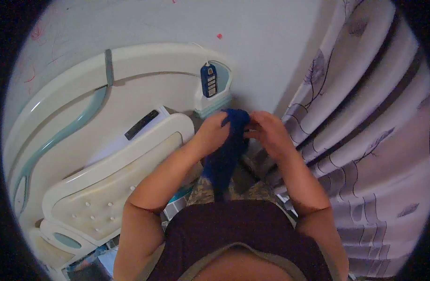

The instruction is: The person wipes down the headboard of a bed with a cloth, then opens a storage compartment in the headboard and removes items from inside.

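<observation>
A dark blue piece of cloth (229, 150), its kind not clear, hangs down in front of my body. At its upper left edge my left hand (214, 135) is closed on the fabric. On the other side my right hand (270, 133) has its thumb and fingers pinched at the cloth's top right edge. The lower end of the cloth narrows and reaches down near my dark shirt (233, 229). Folds hide some of my left fingertips.
A cream headboard (149, 58) with teal trim curves along the wall to the left. On its right end rests a blue power strip (209, 80). A black remote-like object (141, 125) lies behind the padded panel (98, 201). Patterned curtains (360, 154) hang close on the right.
</observation>
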Demonstrator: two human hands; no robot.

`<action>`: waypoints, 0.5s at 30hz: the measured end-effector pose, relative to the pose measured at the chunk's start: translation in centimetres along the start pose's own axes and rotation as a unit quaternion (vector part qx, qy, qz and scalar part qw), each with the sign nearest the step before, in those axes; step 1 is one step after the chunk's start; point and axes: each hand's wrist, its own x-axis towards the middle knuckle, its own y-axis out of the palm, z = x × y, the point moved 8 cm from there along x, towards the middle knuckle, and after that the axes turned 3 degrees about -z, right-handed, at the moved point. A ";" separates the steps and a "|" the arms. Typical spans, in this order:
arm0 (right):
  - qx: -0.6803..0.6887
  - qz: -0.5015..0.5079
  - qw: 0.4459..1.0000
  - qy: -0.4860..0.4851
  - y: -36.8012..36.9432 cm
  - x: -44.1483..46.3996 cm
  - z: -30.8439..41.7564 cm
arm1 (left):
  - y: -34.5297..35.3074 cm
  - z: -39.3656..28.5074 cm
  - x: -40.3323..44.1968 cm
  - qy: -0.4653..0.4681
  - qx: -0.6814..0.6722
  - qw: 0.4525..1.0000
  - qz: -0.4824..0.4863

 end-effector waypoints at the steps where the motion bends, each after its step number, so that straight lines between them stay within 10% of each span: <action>1: -0.087 -0.014 0.996 -0.005 0.0 -0.4 0.5 | -0.2 -2.4 -0.3 0.030 0.011 0.999 -0.006; 11: -0.568 0.028 0.799 -0.194 1.6 -0.5 1.9 | -0.5 -5.9 0.2 0.068 0.209 0.975 0.001; 15: -0.421 0.010 0.875 -0.238 -2.7 2.8 -0.5 | -1.6 -3.7 1.3 0.024 0.152 0.987 0.045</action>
